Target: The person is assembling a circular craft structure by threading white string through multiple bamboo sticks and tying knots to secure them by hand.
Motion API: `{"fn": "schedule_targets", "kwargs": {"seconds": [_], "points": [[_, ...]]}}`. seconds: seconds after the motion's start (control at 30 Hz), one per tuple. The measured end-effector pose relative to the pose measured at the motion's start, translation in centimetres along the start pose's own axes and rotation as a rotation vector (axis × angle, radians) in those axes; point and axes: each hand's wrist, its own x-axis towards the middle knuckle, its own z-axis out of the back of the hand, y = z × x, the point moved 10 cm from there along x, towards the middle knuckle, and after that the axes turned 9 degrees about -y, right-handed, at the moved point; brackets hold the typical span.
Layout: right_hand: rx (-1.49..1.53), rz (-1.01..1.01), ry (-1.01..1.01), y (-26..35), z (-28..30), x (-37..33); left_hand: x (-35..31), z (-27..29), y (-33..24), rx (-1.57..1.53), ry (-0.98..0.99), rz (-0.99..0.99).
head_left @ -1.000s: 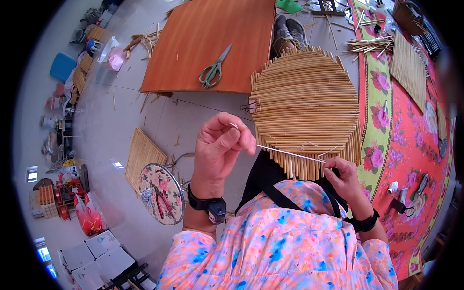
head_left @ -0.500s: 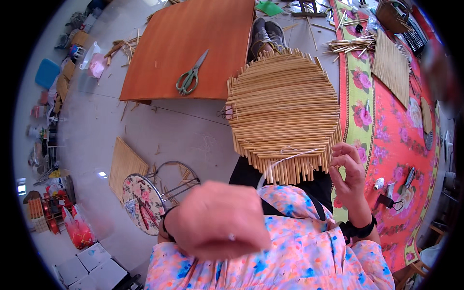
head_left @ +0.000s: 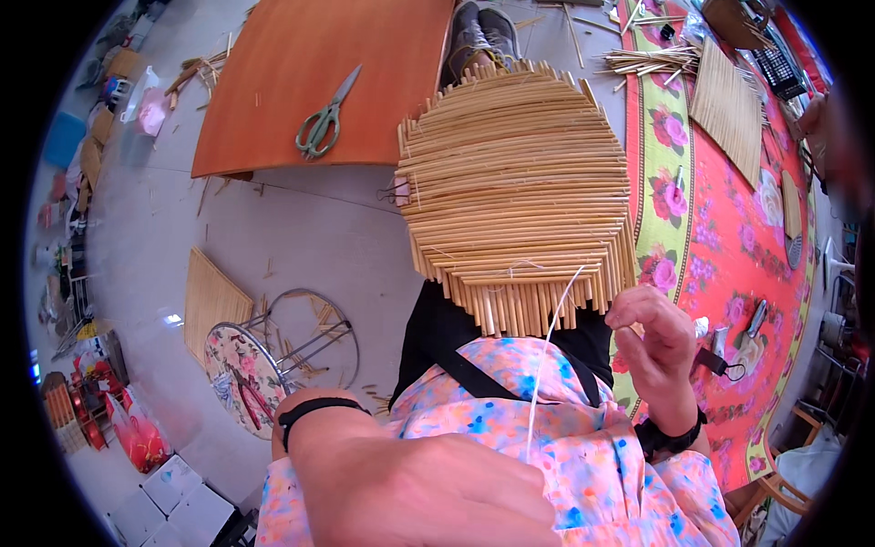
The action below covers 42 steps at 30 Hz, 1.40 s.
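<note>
A roundish panel of straw-coloured sticks point(head_left: 519, 191) rests over my lap, its lower part lined with short upright sticks. A white thread point(head_left: 540, 374) runs taut from the panel's lower right down to my left hand point(head_left: 428, 492). That hand is closed on the thread, low in front of my body, palm turned away. My right hand point(head_left: 658, 351) is beside the panel's lower right edge, its fingers curled in toward the thumb; whatever they may hold is too small to make out. A binder clip point(head_left: 396, 191) sits on the panel's left edge.
Green-handled scissors point(head_left: 324, 123) lie on the orange-brown board point(head_left: 273, 91) at far left. A toppled flowered stool point(head_left: 241, 369) with pliers on it is at left. More stick panels point(head_left: 729, 109) and loose sticks point(head_left: 652, 62) lie on the red floral cloth point(head_left: 720, 246) at right.
My left hand has moved down and nearer, drawing the thread from slack to taut. My right hand stays by the panel edge, slightly lower. The whole view has shifted a little.
</note>
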Motion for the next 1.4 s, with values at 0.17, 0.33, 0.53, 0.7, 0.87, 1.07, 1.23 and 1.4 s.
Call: {"fn": "schedule_targets", "kwargs": {"seconds": [0.17,0.33,0.53,0.7,0.87,1.07,1.23,1.4], "points": [[-0.016,-0.045,-0.037,-0.7,0.0,0.1,1.4,0.0,0.4,-0.026,0.103,0.066],[0.024,-0.055,-0.08,-1.2,0.2,0.3,1.3,-0.2,0.4,0.007,0.124,0.118],[0.068,-0.067,-0.08,-1.5,0.3,0.6,-0.1,1.3,2.7,0.148,0.363,0.304],[0.251,-0.093,0.029,-1.8,-3.2,1.1,-2.4,8.7,7.3,0.491,-0.25,0.554],[0.535,-0.27,0.107,-4.0,-6.4,0.4,-5.7,12.9,11.6,0.439,-0.502,0.701],[0.747,-0.424,0.185,-5.5,-9.1,-0.2,-6.3,12.9,12.8,0.404,-0.525,0.664],[0.791,-0.37,0.17,-5.6,-9.0,-0.2,-6.2,12.2,13.8,0.362,-0.519,0.651],[0.8,-0.393,0.166,-5.7,-9.1,-0.3,-6.3,12.0,13.7,0.388,-0.497,0.644]]}}
